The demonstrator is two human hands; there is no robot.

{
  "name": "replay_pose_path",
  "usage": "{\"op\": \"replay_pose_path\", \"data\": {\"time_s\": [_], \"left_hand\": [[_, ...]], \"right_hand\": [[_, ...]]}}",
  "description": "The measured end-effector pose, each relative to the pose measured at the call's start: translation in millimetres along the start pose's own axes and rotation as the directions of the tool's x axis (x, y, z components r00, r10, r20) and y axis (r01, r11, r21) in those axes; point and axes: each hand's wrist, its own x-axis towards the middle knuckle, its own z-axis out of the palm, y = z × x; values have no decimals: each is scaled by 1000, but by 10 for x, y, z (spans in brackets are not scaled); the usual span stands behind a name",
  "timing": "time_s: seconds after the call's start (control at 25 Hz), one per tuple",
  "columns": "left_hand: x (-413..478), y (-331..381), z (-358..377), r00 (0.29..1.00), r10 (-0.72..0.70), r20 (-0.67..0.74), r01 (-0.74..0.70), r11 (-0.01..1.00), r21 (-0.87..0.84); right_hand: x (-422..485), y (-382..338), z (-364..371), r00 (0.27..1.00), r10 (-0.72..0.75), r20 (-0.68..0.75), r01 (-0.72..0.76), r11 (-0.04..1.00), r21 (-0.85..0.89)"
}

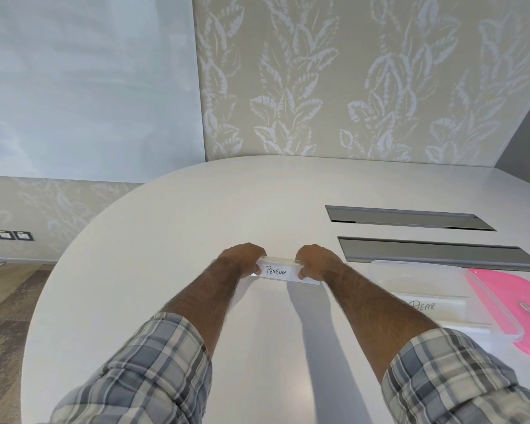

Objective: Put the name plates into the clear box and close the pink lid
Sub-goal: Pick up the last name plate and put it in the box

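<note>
Toward the counter's [166, 228] far edge: left hand [244, 259] and right hand [316, 261], fingers [302, 275] closed on the "Penguin" name plate's [283, 272] ends, probably for level carrying to the clear box [423, 272].

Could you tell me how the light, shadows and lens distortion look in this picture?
Head view: even, soft light; both arms cast pale shadows on the table; wide-angle lens bends the table edge; the clear box is faint, and the name plate reads sharply.

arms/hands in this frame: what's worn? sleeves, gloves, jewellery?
Both the left hand and the right hand are bare: no gloves, and no rings or watch visible. Forearms are bare and hairy. The sleeves are plaid, grey-blue and cream, rolled up near the elbows on both arms.
</note>
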Motion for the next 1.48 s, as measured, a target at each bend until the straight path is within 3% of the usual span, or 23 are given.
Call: {"op": "replay_pose_path", "data": {"time_s": [0.4,0.72,1.12,1.48], "left_hand": [[-370,347,-306,996,-46,-79,49,998,39],[-712,1475,-639,979,-75,-187,84,995,44],[-617,2982,-537,976,-19,-215,32,998,59],[-370,3332,-176,987,-4,-160,22,994,110]], "right_hand": [[-343,131,-361,992,-107,-72,101,991,-85],[-1015,896,-1025,970,-189,-156,165,974,-154],[-1677,2234,-1311,977,-111,-183,93,990,-107],[-1771,2711,-929,987,-74,-146,66,996,-57]]}}
